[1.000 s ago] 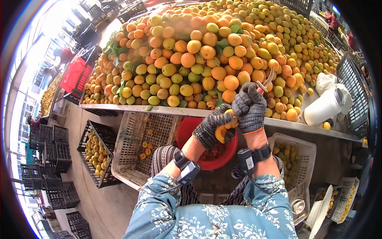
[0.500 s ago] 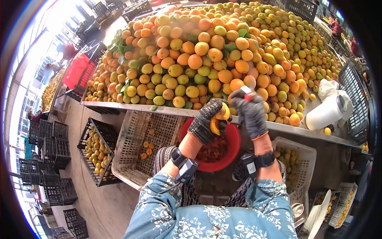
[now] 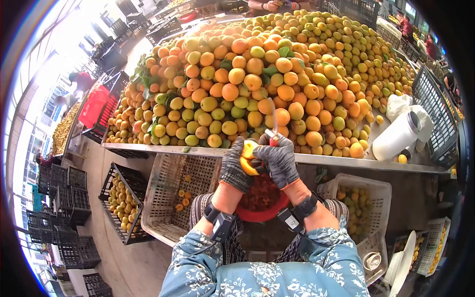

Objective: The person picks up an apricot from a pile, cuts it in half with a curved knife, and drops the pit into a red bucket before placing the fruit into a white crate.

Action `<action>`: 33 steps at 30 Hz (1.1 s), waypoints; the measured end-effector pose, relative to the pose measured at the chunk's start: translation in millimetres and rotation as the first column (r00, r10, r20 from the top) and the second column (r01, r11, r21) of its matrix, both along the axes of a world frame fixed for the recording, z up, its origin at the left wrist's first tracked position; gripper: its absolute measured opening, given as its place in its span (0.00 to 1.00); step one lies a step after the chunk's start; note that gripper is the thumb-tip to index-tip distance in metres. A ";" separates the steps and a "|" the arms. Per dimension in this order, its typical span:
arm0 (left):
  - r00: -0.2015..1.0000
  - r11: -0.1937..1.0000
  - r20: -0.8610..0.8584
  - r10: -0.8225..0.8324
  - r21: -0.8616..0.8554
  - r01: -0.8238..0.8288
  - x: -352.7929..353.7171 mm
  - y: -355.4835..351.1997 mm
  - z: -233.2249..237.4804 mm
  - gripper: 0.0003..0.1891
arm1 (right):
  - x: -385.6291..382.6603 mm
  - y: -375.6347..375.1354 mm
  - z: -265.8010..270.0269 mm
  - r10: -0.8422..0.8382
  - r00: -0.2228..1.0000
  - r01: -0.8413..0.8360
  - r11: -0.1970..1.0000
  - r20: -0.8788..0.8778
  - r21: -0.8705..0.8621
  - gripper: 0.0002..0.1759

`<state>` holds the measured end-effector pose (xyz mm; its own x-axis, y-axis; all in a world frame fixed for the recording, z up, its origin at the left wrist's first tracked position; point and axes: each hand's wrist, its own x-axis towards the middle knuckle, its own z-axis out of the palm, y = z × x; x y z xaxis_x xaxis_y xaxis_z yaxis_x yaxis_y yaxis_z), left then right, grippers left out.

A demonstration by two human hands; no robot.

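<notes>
My left hand (image 3: pixel 236 166), in a dark knit glove, holds an opened orange apricot (image 3: pixel 247 157) just above a red bowl (image 3: pixel 261 210) in my lap. My right hand (image 3: pixel 279 159), gloved the same way, grips a small red-handled knife (image 3: pixel 272 133) with its blade pointing up, pressed right beside the fruit. The two hands touch each other at the front edge of a metal table (image 3: pixel 346 161). A big heap of orange and green apricots (image 3: pixel 257 84) covers that table. Dark red pits or scraps fill the bowl.
A white slatted crate (image 3: pixel 170 190) with a few fruit halves sits lower left, a black crate of apricots (image 3: pixel 118 195) beside it. Another white crate (image 3: pixel 358 200) stands at right. A white jug (image 3: pixel 398 136) lies on the table's right end. Stacked black crates line the left floor.
Both hands have drawn left and together over the bowl. The right hand came back from near the heap with the knife, and the apricot in the left hand has been spread open.
</notes>
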<state>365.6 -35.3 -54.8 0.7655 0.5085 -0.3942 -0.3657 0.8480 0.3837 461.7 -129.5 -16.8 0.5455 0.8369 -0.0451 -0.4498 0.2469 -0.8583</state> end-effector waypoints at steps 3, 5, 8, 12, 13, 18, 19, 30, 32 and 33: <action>0.999 0.968 -0.014 -0.033 0.250 0.036 -26.7 9.2 20.1 0.19 | 14.3 -9.2 9.1 0.175 0.984 -0.176 0.984 0.008 0.008 0.07; 0.996 0.949 -0.080 -0.038 0.308 0.061 -50.7 29.1 10.5 0.18 | 20.9 -9.2 -0.8 0.313 0.849 -0.239 0.946 0.425 -0.219 0.13; 0.902 0.319 -0.249 0.353 0.938 0.134 -86.2 51.8 -13.8 0.14 | 29.1 -18.4 -9.4 0.224 0.635 -0.007 0.959 0.739 -0.285 0.23; 0.966 0.906 -0.260 -0.005 0.407 0.115 -144.4 76.3 8.8 0.08 | 78.5 -44.9 -0.5 -0.194 0.706 0.408 0.897 0.681 -0.167 0.19; 0.933 0.902 -0.351 0.080 0.424 0.083 -162.0 91.0 -5.9 0.09 | 93.1 -55.8 3.2 -0.247 0.656 0.526 0.827 0.713 -0.198 0.18; 0.525 0.382 -0.586 0.618 0.807 0.450 -158.1 99.6 -12.9 0.16 | 139.2 -115.4 -3.4 -0.270 0.410 0.875 0.385 0.871 -0.292 0.21; 0.650 0.530 -0.550 0.524 0.808 0.257 -140.0 88.8 6.2 0.17 | 137.8 -124.6 4.0 -0.213 0.421 0.887 0.298 0.882 -0.352 0.22; 0.940 0.615 -0.336 -0.056 0.730 0.297 13.2 1.0 46.2 0.10 | 161.3 -146.4 -21.0 0.137 0.486 0.854 0.137 0.863 -0.502 0.14; 0.938 0.646 -0.333 -0.095 0.696 0.313 20.9 -6.8 30.3 0.10 | 168.8 -149.8 -18.7 0.214 0.517 0.836 0.081 0.829 -0.543 0.15; 0.936 0.674 -0.331 -0.124 0.664 0.324 22.1 -6.2 21.9 0.09 | 178.1 -155.7 -33.2 0.225 0.512 0.838 0.082 0.829 -0.540 0.15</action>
